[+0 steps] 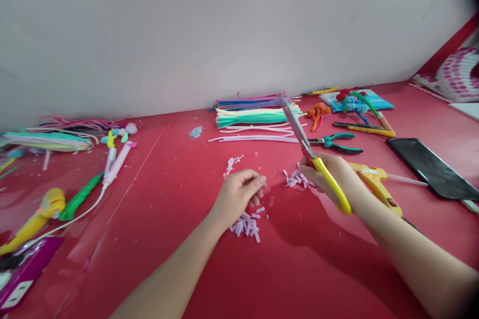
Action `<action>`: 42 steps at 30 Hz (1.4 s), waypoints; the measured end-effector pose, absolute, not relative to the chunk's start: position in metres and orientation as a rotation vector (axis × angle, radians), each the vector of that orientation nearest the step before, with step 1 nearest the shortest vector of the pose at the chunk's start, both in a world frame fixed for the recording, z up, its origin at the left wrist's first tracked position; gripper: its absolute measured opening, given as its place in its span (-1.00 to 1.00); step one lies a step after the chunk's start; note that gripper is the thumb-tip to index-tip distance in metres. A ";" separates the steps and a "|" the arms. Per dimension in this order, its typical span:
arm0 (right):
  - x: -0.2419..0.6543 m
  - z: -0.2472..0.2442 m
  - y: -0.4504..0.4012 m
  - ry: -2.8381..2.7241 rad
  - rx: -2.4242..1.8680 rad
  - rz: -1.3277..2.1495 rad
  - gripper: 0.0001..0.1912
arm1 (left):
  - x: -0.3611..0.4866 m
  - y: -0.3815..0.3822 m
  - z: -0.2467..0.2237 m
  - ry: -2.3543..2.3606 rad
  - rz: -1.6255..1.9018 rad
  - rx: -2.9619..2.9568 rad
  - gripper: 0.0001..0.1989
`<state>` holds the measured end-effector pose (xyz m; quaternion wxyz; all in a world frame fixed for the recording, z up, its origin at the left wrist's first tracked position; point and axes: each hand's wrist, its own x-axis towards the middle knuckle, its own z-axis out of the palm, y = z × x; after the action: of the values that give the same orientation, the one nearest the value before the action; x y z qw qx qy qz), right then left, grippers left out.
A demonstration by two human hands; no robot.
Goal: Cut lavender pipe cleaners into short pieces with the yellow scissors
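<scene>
Bare forearms (179, 269) slant in over a red desk (149, 239), smooth and faintly glossy. Left hand (239, 192) loosely curled, thumb laid along the fingers, just above a heap of lilac stubs (247, 227); cannot tell from this angle whether it pinches one. Right hand (333, 174) wrapped round yellow-handled scissors (325, 175), blades raised and slanting away. Risks, as I judge them: a dragged left wrist could scatter the stubs; blades lowered carelessly could nick the left hand; the right forearm, swung outward, could knock the yellow glue gun (377, 187). Stubs short, roughly cylindrical, fuzzy-looking; a second heap (295, 178) beside the right hand matches. Trimmings (230, 165) crumbly, lint-like. Farther back, lilac pipe cleaners (258, 138): long, thin, soft-looking. Blades flat grey metal, handles rounded plastic.
</scene>
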<state>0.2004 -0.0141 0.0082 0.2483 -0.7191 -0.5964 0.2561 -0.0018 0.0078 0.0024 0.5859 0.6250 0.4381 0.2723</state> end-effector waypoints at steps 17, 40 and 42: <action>0.209 -0.004 -0.005 -1.970 -2.310 0.159 -0.73 | -0.014 0.002 -0.002 1.098 0.303 2.295 -0.89; 0.167 -0.002 -0.030 -1.718 -1.586 1.104 -0.88 | 0.004 -0.005 0.003 1.042 0.529 1.576 -0.83; 0.167 -0.004 -0.029 -1.715 -1.603 1.035 -0.89 | 0.006 -0.007 0.004 1.041 0.538 1.632 -0.84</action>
<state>0.1671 -0.0294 -0.0039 0.2841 -0.5992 -0.6408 0.3870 0.0058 -0.0073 0.0035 0.5362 0.6856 0.4374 0.2259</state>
